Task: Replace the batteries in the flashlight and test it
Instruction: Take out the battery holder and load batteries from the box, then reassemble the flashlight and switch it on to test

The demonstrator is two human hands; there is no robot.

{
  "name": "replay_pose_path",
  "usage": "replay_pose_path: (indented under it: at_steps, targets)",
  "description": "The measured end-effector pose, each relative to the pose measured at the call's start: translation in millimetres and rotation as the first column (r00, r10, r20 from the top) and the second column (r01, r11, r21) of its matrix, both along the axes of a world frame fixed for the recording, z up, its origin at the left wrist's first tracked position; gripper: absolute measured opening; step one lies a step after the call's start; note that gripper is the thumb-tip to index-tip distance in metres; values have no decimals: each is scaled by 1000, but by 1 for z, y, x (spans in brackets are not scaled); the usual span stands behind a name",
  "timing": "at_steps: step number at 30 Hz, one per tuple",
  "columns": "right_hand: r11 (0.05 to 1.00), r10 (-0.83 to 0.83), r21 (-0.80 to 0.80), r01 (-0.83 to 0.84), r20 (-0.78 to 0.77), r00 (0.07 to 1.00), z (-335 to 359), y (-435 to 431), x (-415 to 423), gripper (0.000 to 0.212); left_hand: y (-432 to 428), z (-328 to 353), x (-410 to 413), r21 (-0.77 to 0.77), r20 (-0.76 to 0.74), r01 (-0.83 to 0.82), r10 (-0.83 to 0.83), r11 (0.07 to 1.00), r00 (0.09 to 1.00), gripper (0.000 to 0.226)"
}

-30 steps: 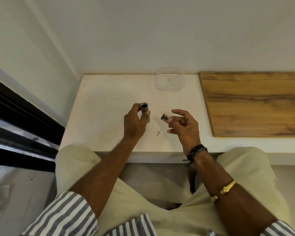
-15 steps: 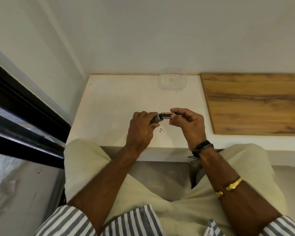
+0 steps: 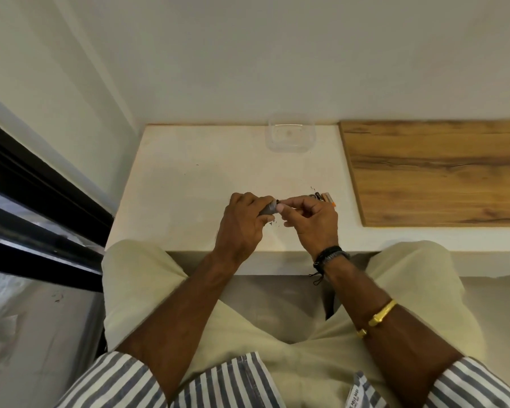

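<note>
My left hand (image 3: pixel 243 223) grips a small grey flashlight body (image 3: pixel 269 208), its open end pointing right. My right hand (image 3: pixel 309 220) has its thumb and forefinger at that open end, and only a dark sliver of the battery (image 3: pixel 278 200) shows between them. Both hands hover just above the white table (image 3: pixel 189 184). Behind my right hand, loose batteries (image 3: pixel 327 198) with orange ends and a small dark part (image 3: pixel 317 197) lie on the table.
A clear plastic container (image 3: pixel 290 132) stands at the table's back edge against the wall. A wooden board (image 3: pixel 442 169) covers the right side. Small dark specks (image 3: pixel 273 221) dot the surface under my hands. A black window frame (image 3: pixel 42 184) runs on the left.
My right hand brought the battery to the flashlight's open end and pushed it in; it now shows far less. The flashlight was tipped from upright to lying sideways.
</note>
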State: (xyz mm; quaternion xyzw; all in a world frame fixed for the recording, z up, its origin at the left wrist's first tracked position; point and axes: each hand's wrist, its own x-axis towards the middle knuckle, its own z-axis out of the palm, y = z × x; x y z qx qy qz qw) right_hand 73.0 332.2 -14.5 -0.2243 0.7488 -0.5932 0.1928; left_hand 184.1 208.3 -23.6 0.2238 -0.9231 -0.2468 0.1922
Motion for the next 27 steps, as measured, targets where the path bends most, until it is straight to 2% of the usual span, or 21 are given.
replay_pose_path:
  at_steps: [5,8,11,14,19,23,27]
  targets:
    - [999,10,33,-8,-43,999,-7,-2,3,18,0,-1,-2,26,23,-15,14,1000,1000,29]
    - [993,-104,60,106,-30,994,-12,0,-14,12,0,-3,-2,56,41,-32,29,998,999,31]
    - [959,-168,197,202,-176,970,-21,7,-43,10,-2,-5,-2,87,41,-28,25,996,999,30]
    - [900,-114,362,242,-342,933,-31,11,-65,21,-3,-6,-2,97,58,-27,22,995,998,29]
    - [791,89,586,177,-397,913,-45,3,-78,37,-4,-12,-2,117,67,-25,18,993,998,29]
    - [758,124,631,167,-391,912,-49,0,-79,29,-4,-15,-4,122,75,-12,2,992,997,28]
    - [791,124,588,170,-427,896,-45,0,-76,24,-3,-17,-5,121,80,-4,-6,993,997,29]
